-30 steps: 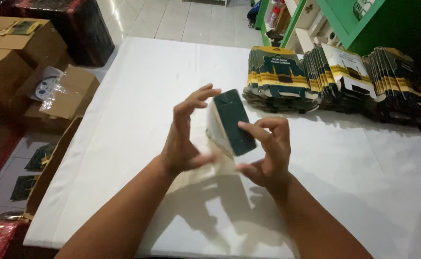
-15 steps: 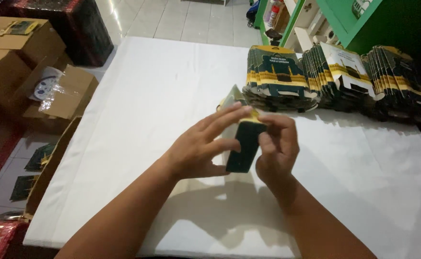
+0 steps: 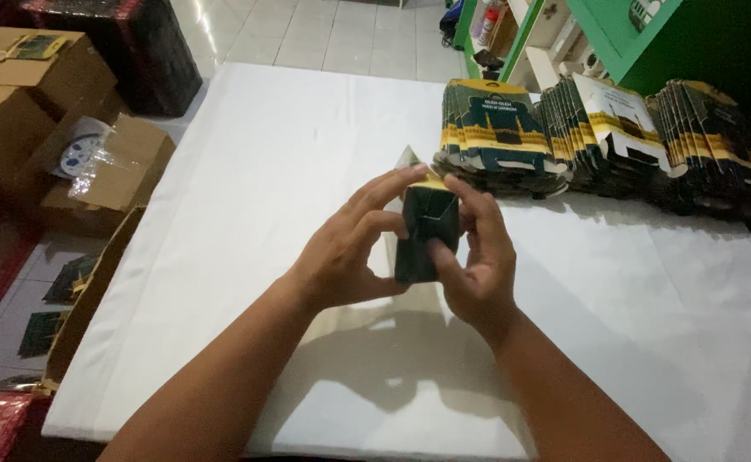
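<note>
two hands grip one small dark green carton [image 3: 428,233] above the white table [image 3: 247,197]: left hand [image 3: 347,254] pinching its top flap, right hand [image 3: 476,261] closed around its side. pressed unevenly, the thin card could crease or the flap miss its slot. behind, three rows of flat green-and-yellow cartons [image 3: 598,128] lean together; brown cardboard boxes [image 3: 42,120] sit on the floor at left.

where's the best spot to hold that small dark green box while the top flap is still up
Probably by its two long side walls, low on the body, coming in from either side as the left hand and right hand do now. The small dark green box stands upright above the white table, open end up, so a low grip leaves the top flap free.
</note>
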